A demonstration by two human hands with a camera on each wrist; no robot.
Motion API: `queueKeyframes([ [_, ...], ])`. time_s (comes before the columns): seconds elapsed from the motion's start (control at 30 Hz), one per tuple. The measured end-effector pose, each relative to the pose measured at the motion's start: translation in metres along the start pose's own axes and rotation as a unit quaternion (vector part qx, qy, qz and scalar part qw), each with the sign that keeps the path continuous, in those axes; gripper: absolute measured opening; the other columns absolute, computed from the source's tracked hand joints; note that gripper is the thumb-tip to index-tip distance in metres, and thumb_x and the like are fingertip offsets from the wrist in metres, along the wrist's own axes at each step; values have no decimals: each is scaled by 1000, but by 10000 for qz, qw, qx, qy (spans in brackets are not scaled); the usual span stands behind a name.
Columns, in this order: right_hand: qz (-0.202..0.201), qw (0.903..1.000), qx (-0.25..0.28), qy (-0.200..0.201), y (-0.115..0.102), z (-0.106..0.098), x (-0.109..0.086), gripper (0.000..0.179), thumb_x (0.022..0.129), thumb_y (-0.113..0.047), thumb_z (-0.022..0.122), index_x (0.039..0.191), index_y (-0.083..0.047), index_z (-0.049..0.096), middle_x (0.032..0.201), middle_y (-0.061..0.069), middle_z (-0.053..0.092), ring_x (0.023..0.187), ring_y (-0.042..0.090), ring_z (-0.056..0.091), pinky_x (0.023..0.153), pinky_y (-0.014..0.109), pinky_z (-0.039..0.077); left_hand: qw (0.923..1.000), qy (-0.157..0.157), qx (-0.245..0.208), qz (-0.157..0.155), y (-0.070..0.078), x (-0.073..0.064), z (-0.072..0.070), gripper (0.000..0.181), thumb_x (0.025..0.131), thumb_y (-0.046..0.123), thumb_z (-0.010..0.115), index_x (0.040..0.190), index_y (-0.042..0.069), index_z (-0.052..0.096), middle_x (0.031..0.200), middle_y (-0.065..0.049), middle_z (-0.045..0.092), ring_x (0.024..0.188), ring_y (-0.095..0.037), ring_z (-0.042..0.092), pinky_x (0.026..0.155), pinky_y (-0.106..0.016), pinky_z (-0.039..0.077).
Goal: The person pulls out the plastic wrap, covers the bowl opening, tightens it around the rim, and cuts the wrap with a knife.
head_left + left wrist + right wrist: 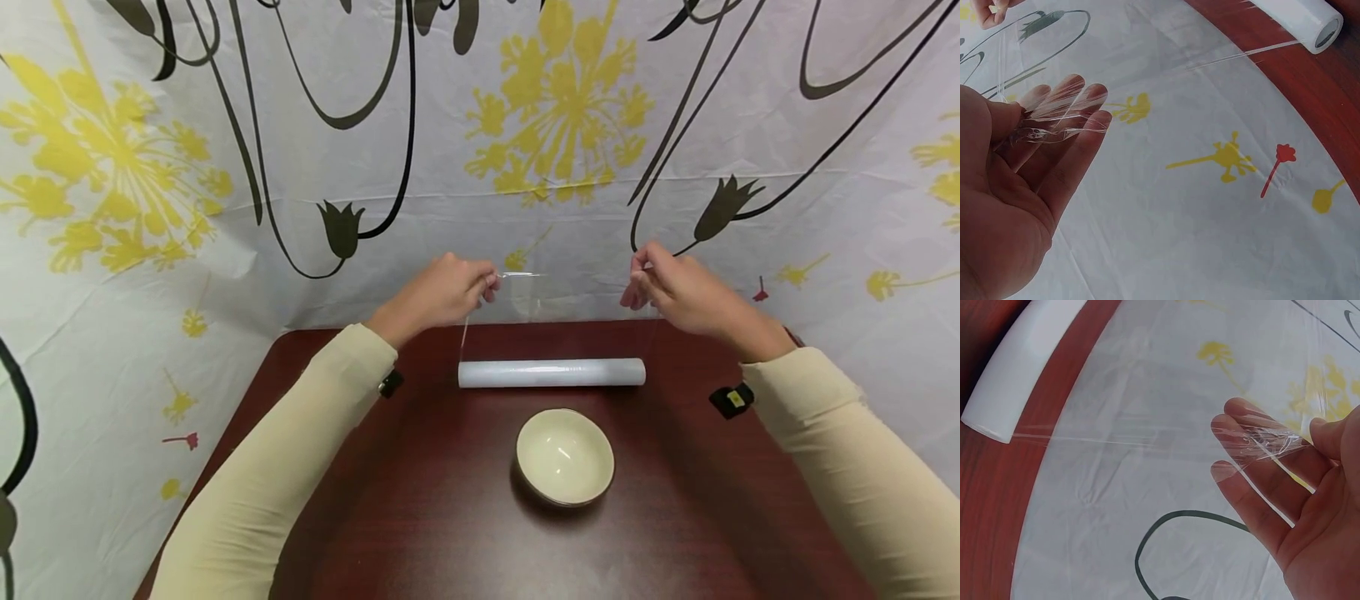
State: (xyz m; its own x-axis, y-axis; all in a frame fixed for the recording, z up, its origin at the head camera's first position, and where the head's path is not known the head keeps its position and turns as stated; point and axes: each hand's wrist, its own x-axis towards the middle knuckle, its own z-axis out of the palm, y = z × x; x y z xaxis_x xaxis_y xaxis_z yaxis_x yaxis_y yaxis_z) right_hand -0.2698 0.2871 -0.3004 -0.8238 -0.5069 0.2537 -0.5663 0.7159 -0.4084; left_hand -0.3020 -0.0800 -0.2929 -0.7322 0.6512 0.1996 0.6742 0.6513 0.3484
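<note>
A white roll of plastic wrap point(551, 373) lies crosswise on the table, also in both wrist views. From it a clear sheet of wrap point(528, 292) rises, stretched between the hands. My left hand point(453, 287) pinches one corner of the film between thumb and fingers; the left wrist view shows the bunched film point(1047, 128) against the fingers. The other corner is pinched by my right hand point(671, 287), with crumpled film point(1269, 442) across its fingers in the right wrist view. Both hands are raised beyond the roll. Nearer me, a cream bowl point(565, 457) stands upright, its inside bare.
The dark red table point(420, 500) ends just behind the roll. A white cloth point(420, 183) with yellow flowers and dark stems hangs behind and at both sides. Each wrist carries a small dark camera point(731, 400) below the cream sleeve.
</note>
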Motion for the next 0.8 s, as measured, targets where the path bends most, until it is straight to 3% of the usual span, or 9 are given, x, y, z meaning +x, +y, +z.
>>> queueKeyframes([
  [0.5, -5, 9998, -125, 121, -6, -14, 2, 20, 121, -20, 42, 119, -3, 52, 102, 3, 79, 93, 25, 76, 79, 42, 58, 9999, 141, 5, -97, 8, 2, -14, 30, 119, 18, 49, 113, 5, 76, 99, -3, 80, 81, -15, 75, 79, -35, 61],
  [0.8, -269, 9988, -283, 299, -16, -16, -13, 9, 119, -13, 49, 118, -4, 51, 99, -3, 80, 89, 20, 76, 76, 36, 59, 9993, 289, -92, 203, 15, -15, -15, 27, 118, 18, 53, 112, 7, 78, 97, 0, 81, 79, -14, 75, 81, -35, 62],
])
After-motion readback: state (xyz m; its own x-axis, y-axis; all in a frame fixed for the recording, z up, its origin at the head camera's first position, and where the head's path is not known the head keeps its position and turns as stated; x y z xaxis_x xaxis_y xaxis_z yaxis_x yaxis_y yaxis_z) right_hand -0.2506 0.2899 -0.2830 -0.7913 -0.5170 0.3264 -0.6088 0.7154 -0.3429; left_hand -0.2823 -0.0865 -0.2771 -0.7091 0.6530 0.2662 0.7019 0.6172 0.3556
